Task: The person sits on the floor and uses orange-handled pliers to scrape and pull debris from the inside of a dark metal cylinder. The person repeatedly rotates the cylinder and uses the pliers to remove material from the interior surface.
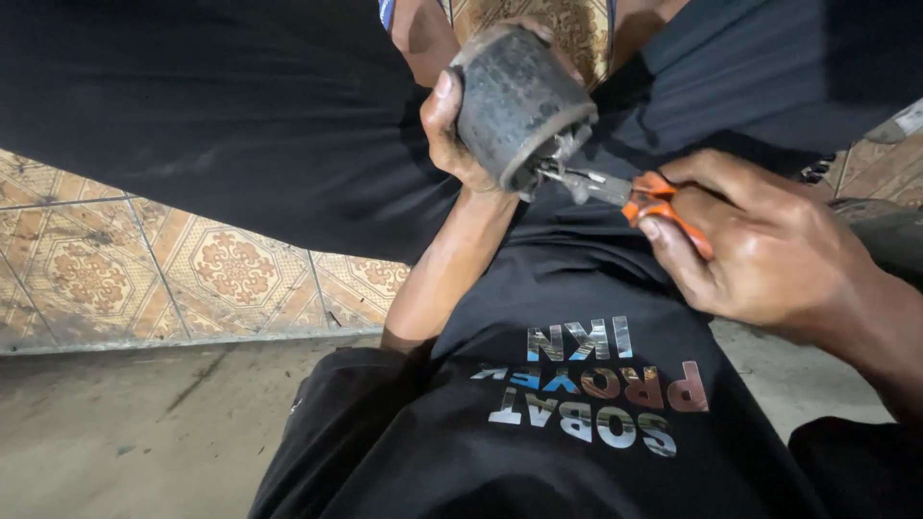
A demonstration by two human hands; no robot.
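My left hand [452, 130] grips a dark, worn cylindrical part [517, 96], held up in front of my chest with its open end turned toward my right. My right hand [769, 245] is closed around orange-handled pliers [654, 200]. The metal jaws of the pliers reach into the open end of the cylinder, where a small metal piece shows. What the jaws hold inside is too small to tell.
Below the hands is my black shirt [577, 423] with coloured print. My legs in black trousers [240, 115] frame the view. Patterned floor tiles [144, 269] lie at the left, bordering a bare concrete floor [125, 432].
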